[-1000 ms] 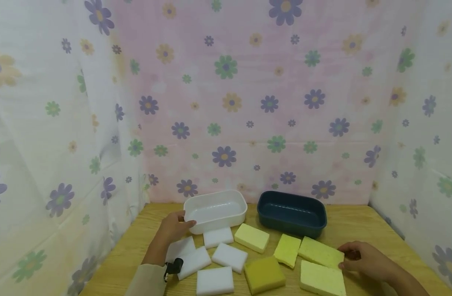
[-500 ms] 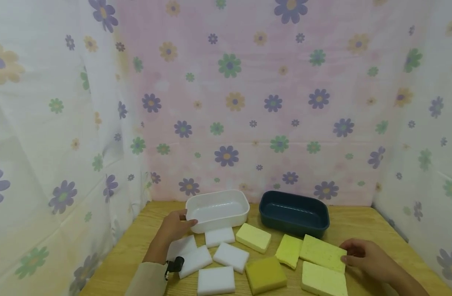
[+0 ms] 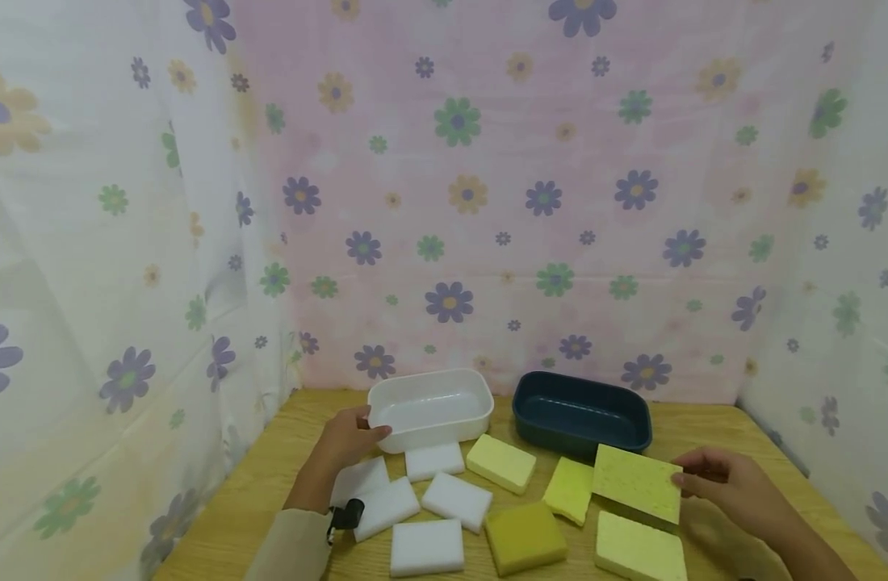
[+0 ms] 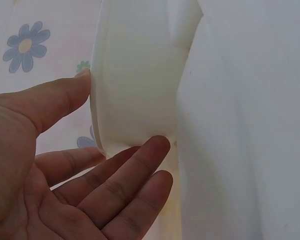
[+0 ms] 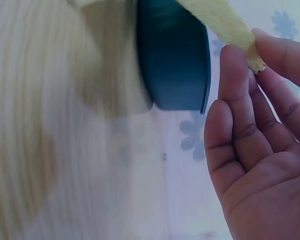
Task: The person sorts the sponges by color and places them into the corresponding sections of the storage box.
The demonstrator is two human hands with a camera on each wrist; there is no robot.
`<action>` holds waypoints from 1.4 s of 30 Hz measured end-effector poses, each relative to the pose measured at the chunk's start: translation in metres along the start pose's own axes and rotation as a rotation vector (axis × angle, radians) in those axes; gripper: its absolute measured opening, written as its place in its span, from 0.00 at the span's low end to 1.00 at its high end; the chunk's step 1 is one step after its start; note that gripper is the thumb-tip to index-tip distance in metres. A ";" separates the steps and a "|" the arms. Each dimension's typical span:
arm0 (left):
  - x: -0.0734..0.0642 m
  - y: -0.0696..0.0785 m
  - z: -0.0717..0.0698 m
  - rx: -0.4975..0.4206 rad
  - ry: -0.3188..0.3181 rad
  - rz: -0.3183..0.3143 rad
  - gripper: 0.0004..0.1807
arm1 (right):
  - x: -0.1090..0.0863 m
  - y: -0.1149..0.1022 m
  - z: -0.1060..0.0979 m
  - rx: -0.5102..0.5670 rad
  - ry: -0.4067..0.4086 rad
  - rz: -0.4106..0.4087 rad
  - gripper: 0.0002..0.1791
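At its left end, the white plastic bin (image 3: 437, 434) is held by my left hand (image 3: 345, 445), thumb at the rim and fingers around the corner. The left wrist view shows the thumb touching the bin's edge (image 4: 94, 110) and the other fingertips close by its wall. My right hand (image 3: 730, 488) pinches the right end of a flat pale-yellow sponge (image 3: 636, 482) between thumb and fingers. That sponge is raised and tilted, overlapping the near corner of the dark teal bin (image 3: 582, 444). In the right wrist view the sponge (image 5: 222, 22) appears edge-on beside the teal bin.
Several white sponges (image 3: 427, 547) lie in front of the white bin. Yellow sponges lie around the middle and right: a darker one (image 3: 525, 538), a curled one (image 3: 569, 490), and pale blocks (image 3: 500, 462) on the wooden table (image 3: 233, 504). Flowered cloth (image 3: 451, 202) stands behind and at both sides.
My right hand has lifted the pale-yellow sponge off the table and tilted it upward, its shadow now showing beneath. My left hand stays at the white bin. The head view has shifted slightly.
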State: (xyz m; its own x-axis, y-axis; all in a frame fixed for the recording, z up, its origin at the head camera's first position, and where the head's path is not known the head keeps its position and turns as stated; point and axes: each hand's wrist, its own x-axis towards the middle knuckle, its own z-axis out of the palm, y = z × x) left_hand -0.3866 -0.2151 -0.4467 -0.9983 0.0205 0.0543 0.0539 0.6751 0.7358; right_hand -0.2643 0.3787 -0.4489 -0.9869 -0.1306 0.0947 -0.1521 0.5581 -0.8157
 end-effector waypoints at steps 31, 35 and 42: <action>0.001 0.001 0.000 0.021 0.000 -0.003 0.34 | 0.016 -0.050 0.033 0.358 0.052 0.021 0.29; 0.000 0.003 -0.001 0.019 0.001 -0.003 0.32 | 0.020 -0.056 0.038 0.381 0.056 0.052 0.31; -0.001 0.002 0.001 -0.004 0.009 -0.009 0.30 | 0.032 -0.066 0.043 0.396 0.066 0.035 0.35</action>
State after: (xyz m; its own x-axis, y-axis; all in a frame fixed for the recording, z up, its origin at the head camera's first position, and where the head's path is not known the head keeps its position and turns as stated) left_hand -0.3856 -0.2125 -0.4457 -0.9985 0.0076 0.0539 0.0450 0.6725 0.7387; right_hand -0.2837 0.3021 -0.4169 -0.9945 -0.0566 0.0886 -0.0983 0.2005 -0.9747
